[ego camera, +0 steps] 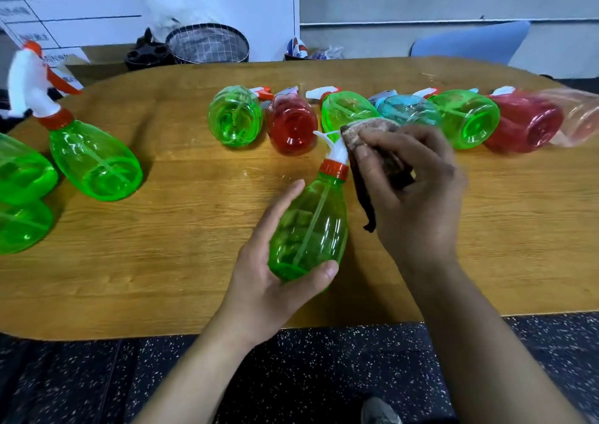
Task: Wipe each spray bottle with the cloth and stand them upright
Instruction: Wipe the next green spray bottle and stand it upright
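Wooden table (162, 235) carries the whole job: at the far right a row of seven bottles (350, 112), green, red and blue, lies on its side unwiped as far as I can judge, while three green bottles (94, 161) at the left stand upright, apparently done. Near the middle, the left hand (275, 271) curls round the base of the green spray bottle (309, 229) held tilted above the table, and the right hand (418, 190) pinches the dark cloth (369, 151) against its white nozzle (334, 148), so roughly a third looks finished.
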`<move>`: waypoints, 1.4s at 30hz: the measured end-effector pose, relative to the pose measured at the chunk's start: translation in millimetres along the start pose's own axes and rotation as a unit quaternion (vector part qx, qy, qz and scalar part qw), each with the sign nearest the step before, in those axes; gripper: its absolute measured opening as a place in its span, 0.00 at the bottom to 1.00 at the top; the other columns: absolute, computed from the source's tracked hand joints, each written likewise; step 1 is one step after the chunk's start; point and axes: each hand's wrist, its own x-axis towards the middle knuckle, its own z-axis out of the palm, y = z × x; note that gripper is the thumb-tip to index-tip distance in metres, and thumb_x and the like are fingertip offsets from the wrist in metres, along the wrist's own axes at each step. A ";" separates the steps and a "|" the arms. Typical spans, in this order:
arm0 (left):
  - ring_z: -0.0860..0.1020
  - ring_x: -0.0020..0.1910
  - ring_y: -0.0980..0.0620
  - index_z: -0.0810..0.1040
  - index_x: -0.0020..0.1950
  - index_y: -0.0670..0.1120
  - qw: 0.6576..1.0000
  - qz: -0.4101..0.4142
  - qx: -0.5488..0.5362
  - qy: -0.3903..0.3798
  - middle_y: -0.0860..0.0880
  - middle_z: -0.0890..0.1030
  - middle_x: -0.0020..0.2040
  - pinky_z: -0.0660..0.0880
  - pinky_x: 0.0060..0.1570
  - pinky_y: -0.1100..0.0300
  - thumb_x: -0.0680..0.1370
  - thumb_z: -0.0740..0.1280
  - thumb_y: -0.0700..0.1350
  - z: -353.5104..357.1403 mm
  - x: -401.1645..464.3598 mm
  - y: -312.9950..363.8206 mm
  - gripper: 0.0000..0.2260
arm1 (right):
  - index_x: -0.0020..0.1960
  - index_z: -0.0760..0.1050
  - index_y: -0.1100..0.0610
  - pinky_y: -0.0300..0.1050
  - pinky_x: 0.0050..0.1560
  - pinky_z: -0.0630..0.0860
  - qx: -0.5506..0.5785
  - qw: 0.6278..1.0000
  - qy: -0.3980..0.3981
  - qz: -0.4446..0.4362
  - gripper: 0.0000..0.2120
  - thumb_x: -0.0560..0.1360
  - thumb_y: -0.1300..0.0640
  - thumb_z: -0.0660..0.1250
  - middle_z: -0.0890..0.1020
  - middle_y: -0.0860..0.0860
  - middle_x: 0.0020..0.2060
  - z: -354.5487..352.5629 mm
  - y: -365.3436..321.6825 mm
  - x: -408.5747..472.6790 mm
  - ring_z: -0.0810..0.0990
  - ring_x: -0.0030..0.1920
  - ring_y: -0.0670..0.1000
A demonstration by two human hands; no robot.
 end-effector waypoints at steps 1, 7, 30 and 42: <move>0.76 0.74 0.57 0.66 0.82 0.59 1.000 -0.005 -0.016 0.005 0.62 0.73 0.77 0.78 0.65 0.63 0.72 0.78 0.50 -0.6 0.2 -0.7 0.40 | 0.56 0.87 0.55 0.42 0.55 0.78 0.018 0.999 -0.033 -0.002 0.08 0.79 0.55 0.76 0.81 0.53 0.50 1.3 -1.5 -1.4 0.82 0.53 0.48; 0.76 0.73 0.59 0.66 0.82 0.56 1.000 -0.002 -0.001 -0.001 0.63 0.74 0.76 0.78 0.64 0.64 0.73 0.82 0.44 -1.1 0.2 -2.4 0.41 | 0.57 0.87 0.54 0.35 0.55 0.75 0.019 0.999 -0.040 -0.001 0.08 0.78 0.55 0.76 0.82 0.52 0.50 1.0 -3.3 0.5 0.81 0.52 0.45; 0.79 0.70 0.60 0.66 0.81 0.58 1.000 -0.001 -0.015 -0.006 0.65 0.76 0.74 0.79 0.61 0.66 0.71 0.80 0.47 1.9 -0.9 -2.2 0.41 | 0.55 0.87 0.52 0.36 0.51 0.78 0.025 0.998 0.003 0.058 0.07 0.78 0.55 0.76 0.83 0.50 0.50 -1.0 3.7 4.6 0.82 0.51 0.44; 0.77 0.73 0.57 0.68 0.81 0.61 1.000 -0.005 -0.023 0.005 0.61 0.75 0.76 0.79 0.64 0.63 0.71 0.80 0.49 -0.2 -0.7 -3.3 0.41 | 0.54 0.86 0.53 0.37 0.53 0.77 0.089 0.988 -0.124 0.013 0.06 0.77 0.58 0.78 0.83 0.49 0.50 -5.9 3.8 7.2 0.82 0.53 0.47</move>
